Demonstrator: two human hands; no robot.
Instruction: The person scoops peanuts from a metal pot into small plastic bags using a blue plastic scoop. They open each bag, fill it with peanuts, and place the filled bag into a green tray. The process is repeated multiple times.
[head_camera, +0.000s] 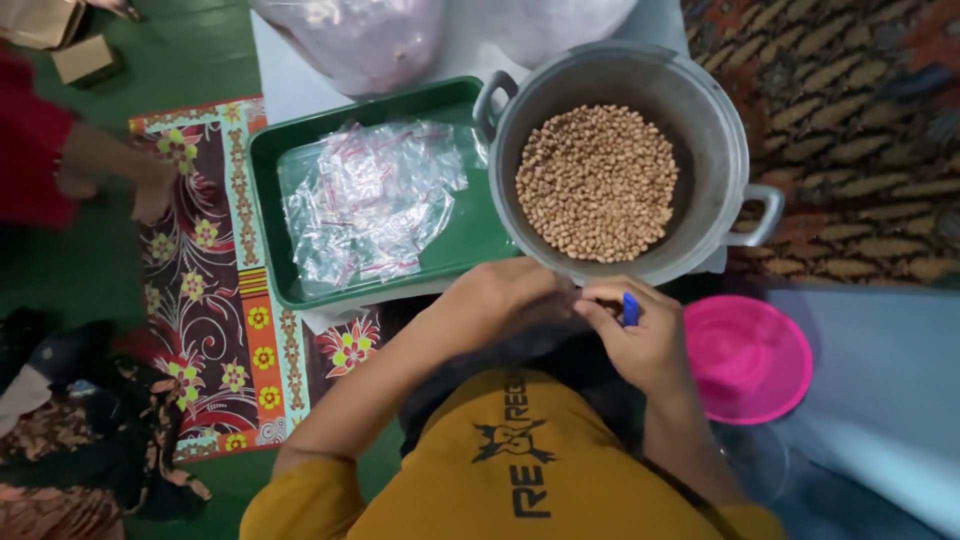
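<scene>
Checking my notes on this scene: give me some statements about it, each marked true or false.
1. The pot holds peanuts. True.
2. The tray is red. False: it is green and holds clear bags.
3. The right hand holds something blue. True.
4. The pink lid covers the pot. False: it lies beside the right hand.
5. The left hand rests in the tray. False: it meets the right hand, below the pot.

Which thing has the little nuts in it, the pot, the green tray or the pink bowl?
The grey metal pot with two handles; the green tray holds only clear plastic bags, and the pink bowl looks empty.
</scene>
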